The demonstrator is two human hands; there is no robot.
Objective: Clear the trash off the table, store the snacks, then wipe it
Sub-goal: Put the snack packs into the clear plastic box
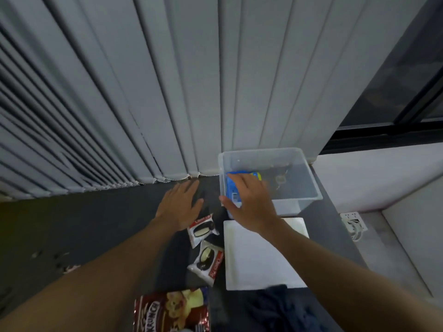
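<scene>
Two-handed reach forward over the dark grey tabletop [72,224]. Holds the left hand [178,204] palm down and low over the table, fingers straight and loosely spread, gripping nothing; cannot tell whether it touches the surface. Stretches the right hand [249,204] over the near left corner of the clear plastic storage box [268,153]. Lays its straight fingers across the blue snack packet [231,188] inside, thumb splayed left above the box wall, curled round nothing. Shows that packet lying in the left part of the box, close to the left wall, partly hidden under the fingers.

Just below the left wrist lies the farther white chocolate-pie packet [202,230], with the nearer white chocolate-pie packet [207,261] just beside it, both on the table. Right of these, up against the front of the box, sits a flat white square panel [259,264], crossed by the right forearm. At its near edge lies a crumpled dark blue cloth [280,305]. Cut off by the bottom of the view is a red-brown crinkly snack bag [172,310]. Far left, on the table, are scattered pale crumbs [64,267]. Behind the table hang grey vertical blinds [143,92]. Off the table to the right sits a white power strip [353,222].
</scene>
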